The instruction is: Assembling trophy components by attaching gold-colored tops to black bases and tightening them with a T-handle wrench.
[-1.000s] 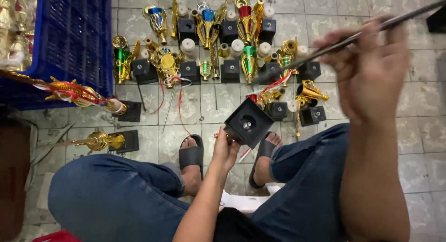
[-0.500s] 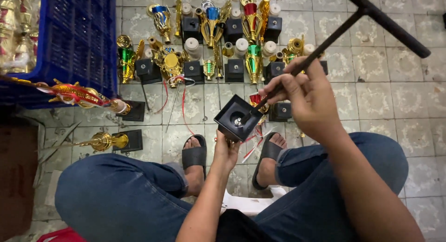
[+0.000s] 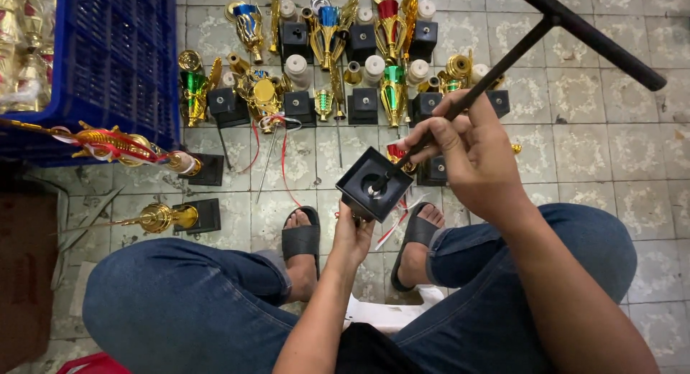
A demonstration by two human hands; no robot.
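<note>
Seated over a tiled floor (image 3: pixel 596 115), we see at far left a blue crate (image 3: pixel 108 65) holding gold trophy parts behind its mesh wall; beside it two gold trophies (image 3: pixel 136 148) lie tipped on their black bases. At centre, our left hand (image 3: pixel 352 234) grips the hollow black base (image 3: pixel 374 183) from beneath, fingers wrapped around something under it, open side up above the sandalled feet. Our right hand (image 3: pixel 467 155), fingers pinched around the shaft, steers a black T-handle wrench (image 3: pixel 503 65) down into it. We judge the shaft is best kept square to the base, the base braced. Inside, only a round fitting shows.
</note>
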